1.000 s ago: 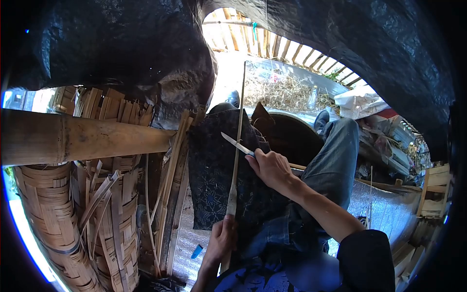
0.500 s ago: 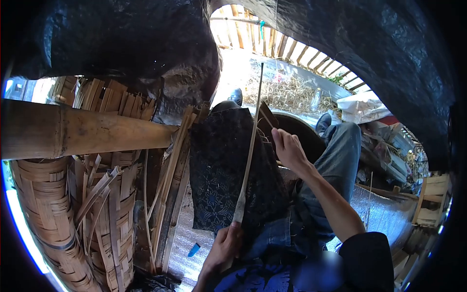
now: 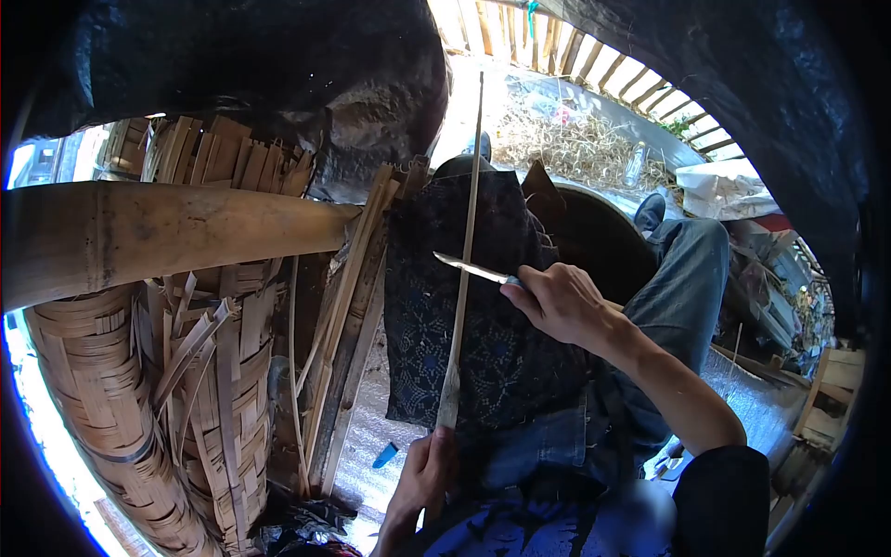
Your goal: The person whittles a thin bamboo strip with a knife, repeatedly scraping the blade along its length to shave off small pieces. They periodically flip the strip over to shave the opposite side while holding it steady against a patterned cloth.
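My left hand (image 3: pixel 427 472) is closed around the wide lower end of a long bamboo strip (image 3: pixel 458 334). The strip rises away from me over a dark patterned cloth (image 3: pixel 418 297) draped on my leg, narrowing toward its far tip. In my right hand (image 3: pixel 561 302) is a knife (image 3: pixel 478 270), fingers wrapped round its handle. Its blade points left and crosses the strip about halfway up in this view.
A thick bamboo pole (image 3: pixel 223 227) juts in from the left above woven bamboo baskets (image 3: pixel 93 381). Split bamboo slats (image 3: pixel 343 316) lean beside the cloth. Dark plastic sheeting (image 3: pixel 241 65) hangs overhead. A small blue object (image 3: pixel 385 455) lies on the floor; straw (image 3: pixel 566 139) is scattered ahead.
My right hand has come back toward me and turned, so the knife blade now lies across the strip. The left hand keeps its hold; the whole view has shifted slightly.
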`<state>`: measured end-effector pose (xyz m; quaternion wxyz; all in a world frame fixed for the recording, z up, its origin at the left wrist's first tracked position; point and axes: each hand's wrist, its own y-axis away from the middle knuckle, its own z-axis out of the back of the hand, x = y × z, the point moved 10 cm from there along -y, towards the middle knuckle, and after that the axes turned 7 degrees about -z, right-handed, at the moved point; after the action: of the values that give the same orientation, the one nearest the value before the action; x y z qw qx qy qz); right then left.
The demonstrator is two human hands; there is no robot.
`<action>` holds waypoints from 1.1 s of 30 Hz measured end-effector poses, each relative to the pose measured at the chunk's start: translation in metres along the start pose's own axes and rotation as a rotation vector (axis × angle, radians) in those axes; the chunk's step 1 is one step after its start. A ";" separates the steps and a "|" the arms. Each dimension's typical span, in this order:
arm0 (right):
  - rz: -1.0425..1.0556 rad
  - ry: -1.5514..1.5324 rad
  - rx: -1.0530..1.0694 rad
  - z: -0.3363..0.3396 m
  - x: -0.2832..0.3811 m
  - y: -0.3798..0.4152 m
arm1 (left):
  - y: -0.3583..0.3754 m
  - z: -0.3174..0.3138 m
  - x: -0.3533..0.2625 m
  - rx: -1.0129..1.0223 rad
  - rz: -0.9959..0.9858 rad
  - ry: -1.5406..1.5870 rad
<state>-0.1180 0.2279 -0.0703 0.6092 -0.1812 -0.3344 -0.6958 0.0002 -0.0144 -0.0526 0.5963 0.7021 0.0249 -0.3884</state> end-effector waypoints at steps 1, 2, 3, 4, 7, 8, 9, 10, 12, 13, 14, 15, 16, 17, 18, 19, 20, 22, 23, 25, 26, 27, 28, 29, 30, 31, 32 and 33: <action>0.024 0.023 -0.005 0.000 0.003 0.000 | 0.000 -0.001 0.000 0.001 0.003 0.003; 0.047 0.046 -0.011 0.001 0.007 0.001 | -0.001 -0.002 -0.001 0.005 0.001 0.013; 0.045 0.046 -0.009 0.000 0.008 0.002 | -0.001 -0.002 -0.001 0.009 -0.001 0.020; 0.045 0.051 -0.013 -0.001 0.009 0.002 | -0.002 -0.001 -0.001 0.010 0.001 0.020; 0.010 0.079 -0.036 -0.004 0.010 0.002 | -0.003 0.000 0.002 0.015 0.010 0.015; -0.020 0.106 -0.058 -0.003 0.009 0.001 | -0.003 0.001 0.001 0.012 0.001 0.000; -0.022 0.107 -0.060 -0.002 0.010 0.001 | -0.004 0.002 0.000 0.009 -0.009 -0.014; -0.027 0.102 -0.051 -0.002 0.012 0.001 | -0.005 0.001 0.001 0.013 -0.011 -0.015; -0.035 0.100 -0.043 -0.002 0.014 0.002 | -0.005 0.006 -0.003 -0.042 -0.063 -0.104; -0.058 0.103 -0.041 -0.003 0.013 0.001 | -0.005 0.004 -0.003 -0.038 -0.065 -0.102; -0.078 0.106 -0.041 -0.005 0.012 0.000 | -0.005 0.004 -0.005 -0.045 -0.076 -0.101; -0.079 0.113 -0.044 -0.008 0.013 -0.001 | -0.005 0.003 -0.006 -0.051 -0.086 -0.100; -0.097 0.140 -0.059 -0.010 0.012 0.000 | -0.005 0.000 -0.008 -0.041 -0.096 -0.094; -0.112 0.159 -0.071 -0.012 0.011 0.000 | -0.005 0.001 -0.009 -0.059 -0.099 -0.112; -0.129 0.123 -0.065 -0.011 0.010 -0.002 | -0.005 0.002 -0.010 -0.078 -0.100 -0.132; -0.128 0.126 -0.069 -0.012 0.013 -0.004 | -0.005 0.002 -0.009 -0.077 -0.105 -0.133; -0.136 0.130 -0.073 -0.014 0.014 -0.006 | -0.004 0.002 -0.009 -0.084 -0.113 -0.135; -0.143 0.135 -0.081 -0.015 0.014 -0.006 | -0.002 0.001 -0.009 -0.092 -0.125 -0.140; -0.134 0.167 -0.088 -0.015 0.015 -0.006 | -0.002 0.002 -0.009 -0.098 -0.123 -0.142; -0.125 0.206 -0.097 -0.016 0.010 -0.011 | 0.003 -0.001 -0.009 -0.101 -0.127 -0.139; -0.195 0.200 -0.161 -0.010 -0.005 -0.019 | 0.009 -0.007 -0.009 -0.063 -0.133 -0.205; -0.266 0.192 -0.226 -0.002 -0.022 -0.027 | 0.015 -0.013 -0.008 -0.025 -0.139 -0.272; -0.192 0.218 -0.293 0.010 -0.025 -0.036 | 0.017 -0.014 -0.006 -0.033 -0.152 -0.264; -0.196 0.218 -0.305 0.017 -0.028 -0.037 | 0.017 -0.014 -0.010 -0.029 -0.161 -0.272; -0.217 0.153 -0.260 0.020 -0.031 -0.038 | 0.017 -0.012 -0.007 -0.059 -0.094 -0.200; -0.234 0.092 -0.211 0.021 -0.034 -0.036 | 0.018 -0.011 -0.002 -0.090 -0.025 -0.123; -0.235 -0.017 -0.227 0.029 -0.034 -0.032 | 0.014 -0.010 -0.003 -0.089 -0.032 -0.113; -0.226 -0.006 -0.225 0.034 -0.030 -0.027 | 0.009 -0.014 0.002 -0.022 0.003 -0.018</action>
<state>-0.1436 0.2742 -0.0724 0.5019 -0.2118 -0.2743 -0.7924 0.0130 -0.0058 -0.0469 0.6047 0.6921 0.0228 -0.3934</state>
